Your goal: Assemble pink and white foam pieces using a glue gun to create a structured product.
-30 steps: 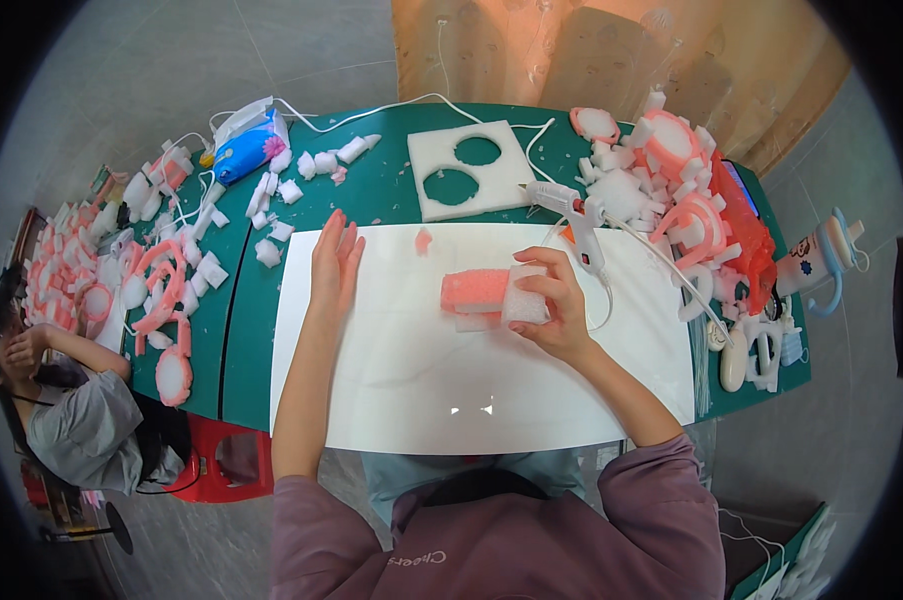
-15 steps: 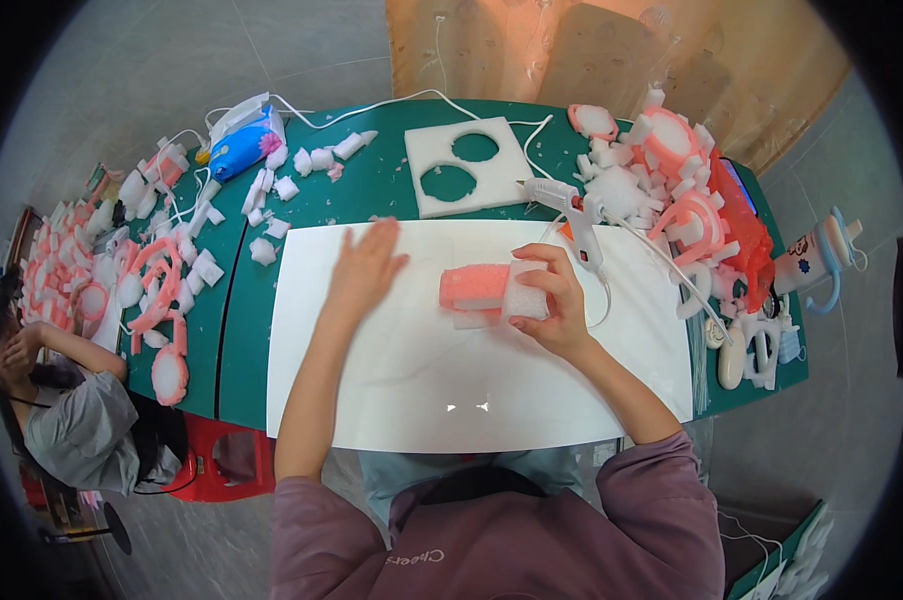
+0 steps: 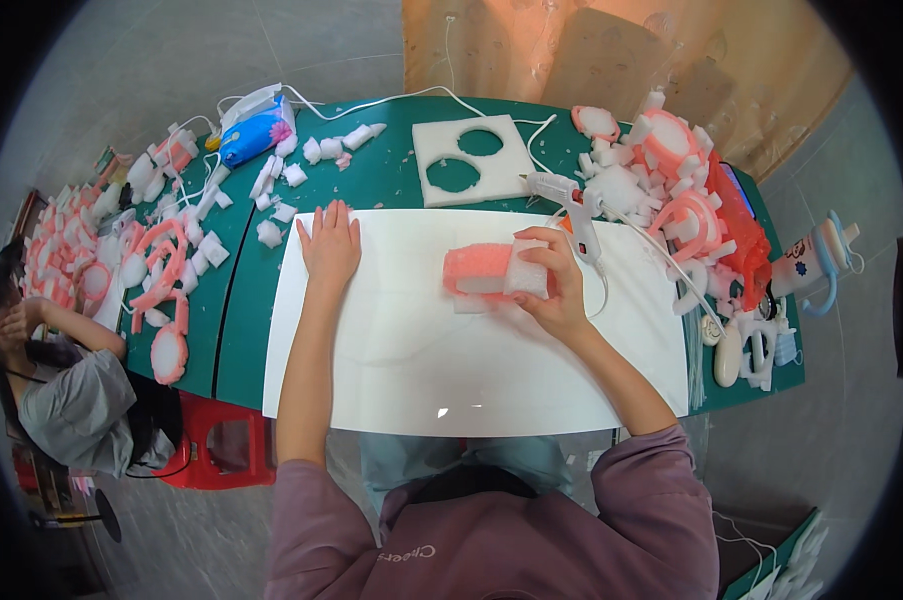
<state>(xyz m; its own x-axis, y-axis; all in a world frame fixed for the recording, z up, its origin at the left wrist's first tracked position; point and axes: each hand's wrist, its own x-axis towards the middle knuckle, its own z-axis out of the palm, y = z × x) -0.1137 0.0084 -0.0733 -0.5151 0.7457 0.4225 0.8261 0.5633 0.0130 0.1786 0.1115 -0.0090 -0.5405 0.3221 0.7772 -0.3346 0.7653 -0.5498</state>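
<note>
Right hand (image 3: pixel 561 298), pinching a white foam block (image 3: pixel 525 272) between thumb and fingers; pink foam piece (image 3: pixel 474 262) at the block's nine o'clock. Left hand (image 3: pixel 330 250), fingers slightly spread, at ten o'clock on the white board (image 3: pixel 421 375).

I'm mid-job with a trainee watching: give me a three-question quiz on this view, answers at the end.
1. What is the right hand gripping beside the pink foam piece?
2. True or false: the left hand is clutching the blue packet.
3. How many large round holes does the flat white foam sheet have?

Key:
1. A white foam block.
2. False: it is open, at the far left corner of the white board.
3. Two.
</note>
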